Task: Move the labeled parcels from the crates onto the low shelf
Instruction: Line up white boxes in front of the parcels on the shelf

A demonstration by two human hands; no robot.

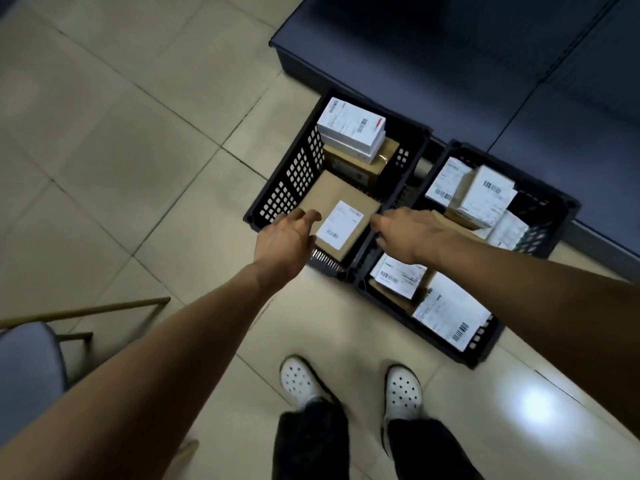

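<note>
Two black crates stand side by side on the tiled floor, the left crate [294,168] and the right crate [557,216]. A brown cardboard parcel [329,195] with a white label lies tilted at the near end of the left crate. My left hand [282,237] touches its left edge, fingers fairly straight and thumb over the top. My right hand [408,233] hovers just off its right edge with loosely curled fingers that hold nothing. White labelled boxes [349,126] are stacked on another brown box at the far end of that crate. The low dark shelf [450,46] lies behind the crates.
The right crate holds several white and brown labelled parcels [485,199], and a flat white mailer [450,313] at its near end. A grey padded chair [27,362] with a wooden frame stands at the lower left. My feet in white clogs [301,379] stand just before the crates.
</note>
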